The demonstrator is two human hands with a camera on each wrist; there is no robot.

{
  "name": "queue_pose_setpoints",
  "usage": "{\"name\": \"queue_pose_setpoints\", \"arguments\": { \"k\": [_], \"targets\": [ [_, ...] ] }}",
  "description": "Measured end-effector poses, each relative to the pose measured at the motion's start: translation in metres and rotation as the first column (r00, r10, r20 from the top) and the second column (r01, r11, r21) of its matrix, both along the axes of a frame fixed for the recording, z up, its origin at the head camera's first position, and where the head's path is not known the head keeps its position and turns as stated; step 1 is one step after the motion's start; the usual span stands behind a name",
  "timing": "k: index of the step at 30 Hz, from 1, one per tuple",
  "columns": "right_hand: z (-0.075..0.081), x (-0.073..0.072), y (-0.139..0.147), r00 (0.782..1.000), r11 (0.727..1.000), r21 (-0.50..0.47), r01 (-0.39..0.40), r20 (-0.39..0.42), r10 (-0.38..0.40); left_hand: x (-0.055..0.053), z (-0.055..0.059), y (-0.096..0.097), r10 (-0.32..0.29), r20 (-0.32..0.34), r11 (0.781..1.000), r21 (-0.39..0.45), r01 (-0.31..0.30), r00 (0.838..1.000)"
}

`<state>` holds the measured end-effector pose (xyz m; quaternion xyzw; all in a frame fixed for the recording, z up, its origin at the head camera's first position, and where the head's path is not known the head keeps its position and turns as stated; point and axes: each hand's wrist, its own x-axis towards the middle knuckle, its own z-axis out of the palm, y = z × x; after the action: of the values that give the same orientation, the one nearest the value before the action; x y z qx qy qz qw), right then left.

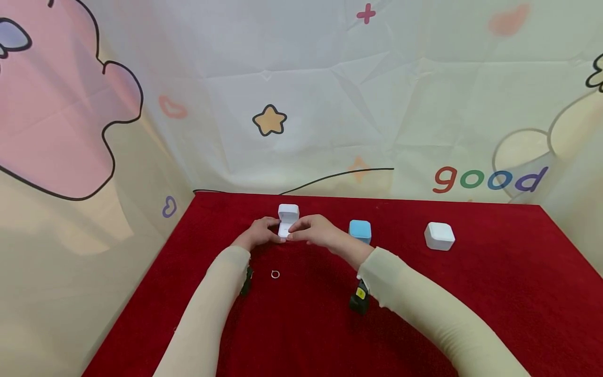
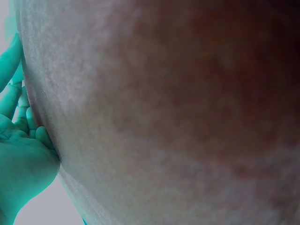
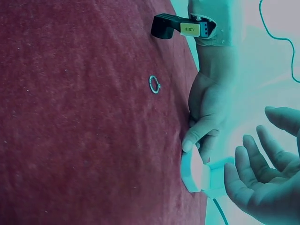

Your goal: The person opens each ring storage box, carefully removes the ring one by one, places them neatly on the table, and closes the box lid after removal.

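A white ring box [image 1: 289,211] stands with its lid up near the back of the red cloth. My left hand [image 1: 258,233] grips its left side, the thumb at the front edge of the base; in the right wrist view that thumb lies on the box base [image 3: 191,171]. My right hand [image 1: 317,230] is at the box's right side, fingers loosely bent and spread in the right wrist view; contact with the box is unclear. A silver ring [image 1: 275,274] lies on the cloth in front of the box. The left wrist view is mostly blocked by a blurred surface.
To the right of the open box, a light blue box [image 1: 360,231] sits partly behind my right wrist. Farther right stands a closed white box [image 1: 439,236]. Red cloth [image 1: 306,330] covers the table, and a printed curtain [image 1: 330,115] hangs behind it.
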<state>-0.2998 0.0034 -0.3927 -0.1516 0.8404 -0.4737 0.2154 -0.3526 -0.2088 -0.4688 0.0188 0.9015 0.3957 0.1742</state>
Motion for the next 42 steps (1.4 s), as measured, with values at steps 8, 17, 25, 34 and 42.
{"name": "queue_pose_setpoints", "arguments": {
  "k": [8, 17, 25, 34, 42],
  "targets": [
    [0.006, -0.007, -0.001, 1.000, 1.000, -0.014, 0.019, -0.016, -0.019, 0.001, 0.001, 0.001, 0.006, 0.005, 1.000, 0.009, -0.006, 1.000],
    [0.014, -0.013, -0.002, 0.999, 0.999, -0.005, 0.039, -0.024, -0.039, 0.001, 0.002, 0.001, 0.001, -0.003, 1.000, 0.003, -0.001, 1.000],
    [0.017, -0.022, -0.002, 0.997, 0.998, -0.006, 0.069, -0.028, -0.070, 0.002, 0.003, 0.001, -0.011, -0.003, 1.000, 0.005, 0.011, 1.000],
    [0.023, -0.027, -0.004, 0.997, 0.997, -0.009, 0.073, -0.034, -0.073, 0.002, 0.003, 0.001, -0.009, 0.009, 1.000, 0.006, 0.008, 1.000],
    [0.024, -0.034, -0.007, 0.993, 0.994, 0.025, 0.108, -0.043, -0.107, 0.001, 0.003, 0.001, -0.006, -0.002, 1.000, -0.014, 0.006, 1.000]
  ]
}}
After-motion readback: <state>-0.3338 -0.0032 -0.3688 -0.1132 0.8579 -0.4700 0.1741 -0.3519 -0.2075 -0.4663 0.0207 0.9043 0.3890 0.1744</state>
